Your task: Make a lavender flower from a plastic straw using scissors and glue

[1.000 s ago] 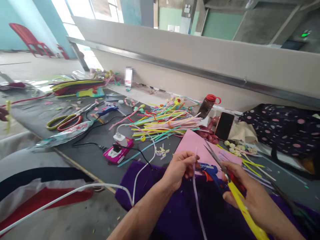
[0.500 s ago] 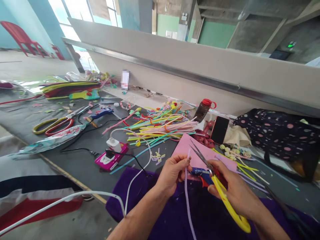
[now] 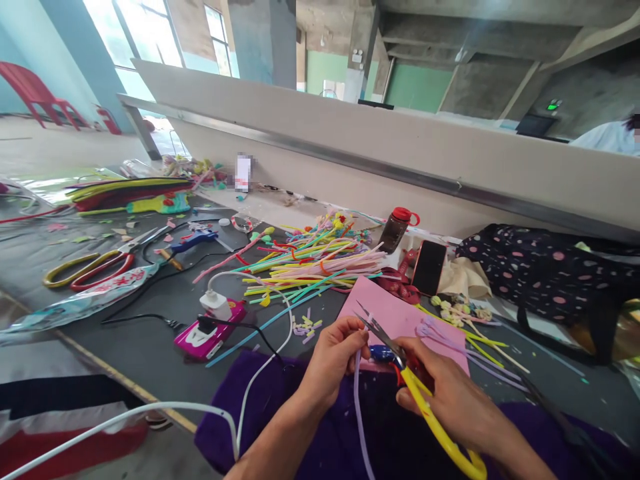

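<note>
My left hand point(image 3: 334, 357) pinches the top end of a thin lilac strip point(image 3: 359, 413) that hangs down over purple cloth point(image 3: 280, 427). My right hand point(image 3: 443, 393) grips yellow-handled scissors point(image 3: 425, 407). Their blades point(image 3: 377, 328) are slightly apart and point up-left, right beside the strip's top end at my left fingertips. A pink foam sheet point(image 3: 400, 313) lies just behind both hands. A blue glue gun point(image 3: 383, 353) shows between the hands.
A heap of coloured strips point(image 3: 315, 257) lies behind the pink sheet. A pink power strip point(image 3: 207, 333) with a white plug and cables sits to the left. Large scissors point(image 3: 90, 263), a red-capped bottle point(image 3: 395, 230), a phone point(image 3: 428, 267) and a dotted bag point(image 3: 545, 273) stand around.
The scissor blades have moved left to the strip's top end at my left fingers. The view has shifted, so everything sits further left and lower.
</note>
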Demonstrator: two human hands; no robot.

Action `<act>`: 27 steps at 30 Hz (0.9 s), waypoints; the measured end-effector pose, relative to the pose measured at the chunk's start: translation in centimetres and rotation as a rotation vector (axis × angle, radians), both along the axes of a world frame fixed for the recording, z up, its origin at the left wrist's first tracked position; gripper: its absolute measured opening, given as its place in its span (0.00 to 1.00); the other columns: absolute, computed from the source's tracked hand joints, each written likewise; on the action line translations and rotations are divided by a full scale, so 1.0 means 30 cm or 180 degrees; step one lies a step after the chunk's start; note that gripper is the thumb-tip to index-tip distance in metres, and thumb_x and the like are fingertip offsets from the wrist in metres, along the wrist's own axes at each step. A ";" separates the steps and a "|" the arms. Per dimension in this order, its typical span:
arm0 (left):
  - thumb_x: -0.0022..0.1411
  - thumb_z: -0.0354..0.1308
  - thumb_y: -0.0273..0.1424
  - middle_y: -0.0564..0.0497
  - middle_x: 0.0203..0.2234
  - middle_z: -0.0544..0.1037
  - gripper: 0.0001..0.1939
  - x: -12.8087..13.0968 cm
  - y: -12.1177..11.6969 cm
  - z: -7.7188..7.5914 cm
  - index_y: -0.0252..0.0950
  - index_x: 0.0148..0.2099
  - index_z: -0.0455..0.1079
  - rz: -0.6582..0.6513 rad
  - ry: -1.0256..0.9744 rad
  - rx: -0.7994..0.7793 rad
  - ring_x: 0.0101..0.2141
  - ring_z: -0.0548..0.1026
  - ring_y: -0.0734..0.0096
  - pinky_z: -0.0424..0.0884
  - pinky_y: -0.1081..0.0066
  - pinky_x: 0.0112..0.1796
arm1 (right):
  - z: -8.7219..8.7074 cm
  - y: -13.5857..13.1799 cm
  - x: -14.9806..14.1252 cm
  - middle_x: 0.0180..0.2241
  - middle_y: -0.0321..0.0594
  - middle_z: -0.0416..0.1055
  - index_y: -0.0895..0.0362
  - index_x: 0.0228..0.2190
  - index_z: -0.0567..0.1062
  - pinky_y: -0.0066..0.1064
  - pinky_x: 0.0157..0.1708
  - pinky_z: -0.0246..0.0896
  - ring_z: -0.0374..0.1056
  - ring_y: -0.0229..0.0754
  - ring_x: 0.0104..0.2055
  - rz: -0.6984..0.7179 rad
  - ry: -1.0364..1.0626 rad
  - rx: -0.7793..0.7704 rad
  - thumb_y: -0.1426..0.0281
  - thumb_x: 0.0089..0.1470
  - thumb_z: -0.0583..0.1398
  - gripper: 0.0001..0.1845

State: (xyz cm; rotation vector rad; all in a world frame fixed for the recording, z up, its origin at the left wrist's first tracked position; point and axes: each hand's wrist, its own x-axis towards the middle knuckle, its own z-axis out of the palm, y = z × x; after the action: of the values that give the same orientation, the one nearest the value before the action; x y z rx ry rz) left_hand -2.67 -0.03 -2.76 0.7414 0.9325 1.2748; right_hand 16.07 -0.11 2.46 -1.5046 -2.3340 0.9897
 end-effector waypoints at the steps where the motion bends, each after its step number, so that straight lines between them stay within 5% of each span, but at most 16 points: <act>1: 0.54 0.59 0.34 0.55 0.15 0.71 0.09 0.001 -0.001 0.001 0.33 0.33 0.68 -0.0003 0.0037 0.0008 0.12 0.56 0.87 0.49 0.83 0.14 | -0.002 -0.001 -0.003 0.28 0.30 0.67 0.50 0.45 0.64 0.27 0.28 0.55 0.63 0.38 0.28 0.0008 0.0014 -0.0014 0.68 0.45 0.60 0.23; 20: 0.52 0.60 0.35 0.56 0.15 0.71 0.10 -0.020 -0.020 -0.024 0.33 0.32 0.66 0.0076 0.0294 -0.0060 0.12 0.57 0.85 0.49 0.82 0.14 | -0.015 0.027 -0.048 0.29 0.33 0.70 0.52 0.43 0.68 0.28 0.31 0.57 0.65 0.40 0.30 0.0326 0.0281 -0.0201 0.63 0.50 0.59 0.17; 27: 0.51 0.59 0.43 0.57 0.16 0.71 0.16 -0.059 -0.051 -0.065 0.34 0.33 0.67 0.0171 0.0074 -0.0443 0.11 0.58 0.85 0.46 0.81 0.13 | -0.053 0.119 -0.099 0.28 0.32 0.68 0.55 0.40 0.70 0.21 0.21 0.56 0.60 0.32 0.24 0.0500 0.0706 -0.1090 0.59 0.51 0.58 0.17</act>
State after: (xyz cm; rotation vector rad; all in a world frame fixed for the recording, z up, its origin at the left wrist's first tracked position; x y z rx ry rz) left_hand -4.43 -1.55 -4.70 0.6270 1.0549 1.2366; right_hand 13.12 3.48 0.86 -1.2470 -2.2326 1.5762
